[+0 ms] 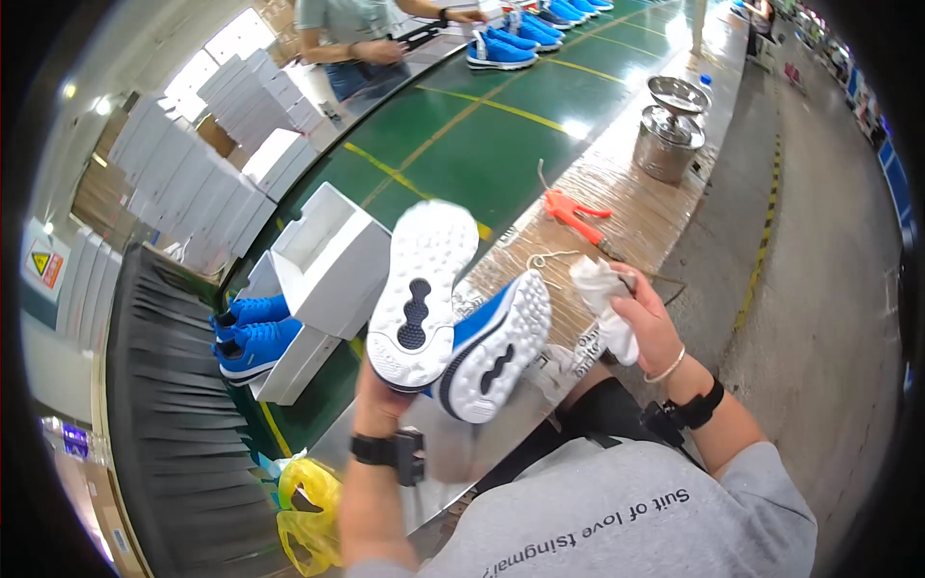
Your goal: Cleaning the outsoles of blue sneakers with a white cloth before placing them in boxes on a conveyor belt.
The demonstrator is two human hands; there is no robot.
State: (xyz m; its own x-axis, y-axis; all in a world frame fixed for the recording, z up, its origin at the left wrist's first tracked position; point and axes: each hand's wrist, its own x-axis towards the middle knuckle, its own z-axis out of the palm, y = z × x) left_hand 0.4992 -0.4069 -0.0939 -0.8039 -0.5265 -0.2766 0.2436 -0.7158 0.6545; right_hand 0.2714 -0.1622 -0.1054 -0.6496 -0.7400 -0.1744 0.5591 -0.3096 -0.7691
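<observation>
My left hand [380, 393] grips a pair of blue sneakers by the heel end, its fingers mostly hidden behind them. The white sole of one sneaker [435, 241] faces up, with a dark patch in its middle. Beside it the second sneaker [501, 337] leans over, showing its white sole and some blue upper. My right hand [644, 313] is closed on a crumpled white cloth [602, 289], held to the right of the sneakers and apart from them.
An orange air blow gun [575, 214] lies on the film-covered bench, with metal pots [668, 144] beyond. White boxes [337, 246] and blue shoes [258, 337] stand on the green conveyor [491, 135]. A yellow bag [310, 515] sits near my left forearm. Another person [352, 34] works across the belt.
</observation>
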